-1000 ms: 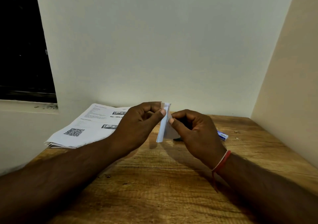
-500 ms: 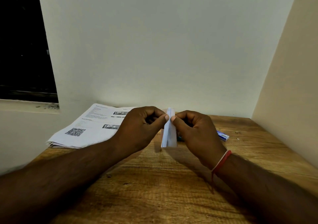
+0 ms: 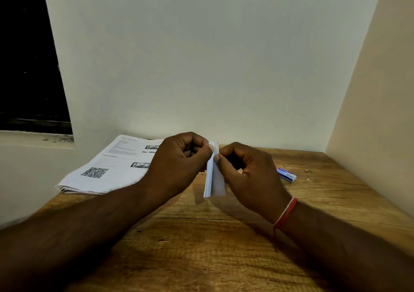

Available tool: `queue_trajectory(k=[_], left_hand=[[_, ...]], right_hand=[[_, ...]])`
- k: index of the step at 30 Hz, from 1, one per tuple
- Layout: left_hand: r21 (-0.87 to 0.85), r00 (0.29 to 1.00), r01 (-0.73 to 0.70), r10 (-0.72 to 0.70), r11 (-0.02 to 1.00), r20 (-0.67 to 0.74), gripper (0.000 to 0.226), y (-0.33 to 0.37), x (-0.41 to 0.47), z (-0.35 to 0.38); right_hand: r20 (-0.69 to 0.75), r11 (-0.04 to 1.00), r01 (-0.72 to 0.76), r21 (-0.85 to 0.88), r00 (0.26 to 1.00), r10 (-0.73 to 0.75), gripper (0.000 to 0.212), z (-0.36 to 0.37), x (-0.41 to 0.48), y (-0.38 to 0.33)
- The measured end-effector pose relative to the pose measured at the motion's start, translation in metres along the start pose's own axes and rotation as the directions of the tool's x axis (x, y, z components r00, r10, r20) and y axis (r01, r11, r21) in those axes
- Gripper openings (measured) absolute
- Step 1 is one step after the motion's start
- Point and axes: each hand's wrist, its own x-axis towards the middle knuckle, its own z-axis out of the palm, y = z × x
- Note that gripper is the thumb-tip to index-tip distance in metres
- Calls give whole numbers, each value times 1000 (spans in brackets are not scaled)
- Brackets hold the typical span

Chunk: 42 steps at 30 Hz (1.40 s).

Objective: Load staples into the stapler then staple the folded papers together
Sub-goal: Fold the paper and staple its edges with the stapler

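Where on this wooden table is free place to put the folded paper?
Free: near middle of the brown wooden table, on your side of left hand and right hand; strip between small blue-and-white box and beige side wall. Crowded: far left, stack of printed white sheets.

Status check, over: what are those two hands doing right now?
Left hand and right hand both pinch folded paper, upright. Staple box lies beyond right hand. Stapler not seen.

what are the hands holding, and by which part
A small folded white paper, pinched at its upper end from both sides by the left hand and right hand.
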Motion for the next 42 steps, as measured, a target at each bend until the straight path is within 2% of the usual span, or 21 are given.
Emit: queue_trajectory(k=[6,10,15,21,24,26,28,30,31,35,39,42], left_hand=[[24,998,-41,40,999,57,11,-1,3,1],[54,995,-57,52,997,89,10,-6,2,3],[0,992,-16,16,1000,123,12,-4,3,1],[-44,983,62,-53,997,175,22,-3,5,-4],[-124,965,170,-140,978,221,29,-4,10,-7],[-219,951,237,-180,947,252,29,-6,11,-8],[-284,942,274,-196,919,273,27,-7,11,-8],[-292,939,293,-216,910,269,27,-7,10,-7],[-296,938,302,-227,906,261,29,-7,9,-7],[-324,934,314,-228,893,275,46,-5,8,-5],[-273,955,264,-211,925,207,22,-3,9,-5],[-209,962,239,-202,948,185,17,-5,9,-6]], right_hand=[[-17,988,-100,120,995,103,18,0,1,-4],[-5,987,-118,109,993,120,19,-4,4,-2],[9,971,-166,170,986,167,20,-3,5,-2],[34,920,-149,363,989,146,24,-8,6,0],[-33,979,-97,180,994,105,14,-13,9,6],[-22,986,-145,80,989,147,30,-15,10,6],[29,945,-253,209,967,253,36,-15,9,4],[84,849,-337,408,939,332,25,-14,11,4],[99,819,-355,451,932,349,19,-14,12,4],[119,809,-372,456,926,359,15,-16,10,6],[125,806,-368,464,928,351,14,-16,9,4],[125,804,-370,466,927,354,13,-16,8,2]])
